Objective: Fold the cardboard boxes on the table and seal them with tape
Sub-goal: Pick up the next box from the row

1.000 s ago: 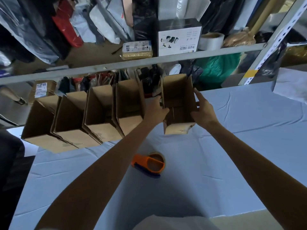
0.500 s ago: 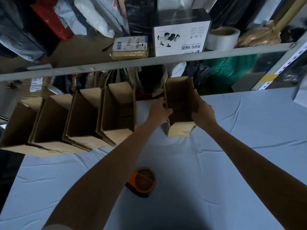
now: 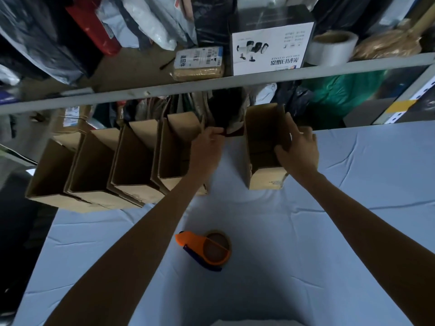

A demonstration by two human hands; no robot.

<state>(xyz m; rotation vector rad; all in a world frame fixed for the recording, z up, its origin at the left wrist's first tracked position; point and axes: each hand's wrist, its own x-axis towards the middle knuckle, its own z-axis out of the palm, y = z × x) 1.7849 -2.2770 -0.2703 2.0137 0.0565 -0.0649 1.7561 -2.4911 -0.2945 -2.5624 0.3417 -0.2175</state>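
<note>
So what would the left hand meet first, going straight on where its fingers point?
Likely the dark bag behind the table, right ahead of the left hand; depth is unclear.

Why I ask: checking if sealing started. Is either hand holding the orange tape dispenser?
No: the tape dispenser lies on the table, apart from the left hand and right hand.

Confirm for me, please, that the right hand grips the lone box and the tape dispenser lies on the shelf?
Not quite. The head view shows the tape dispenser lying on the table, not on the shelf. The right hand does grip the lone box.
</note>
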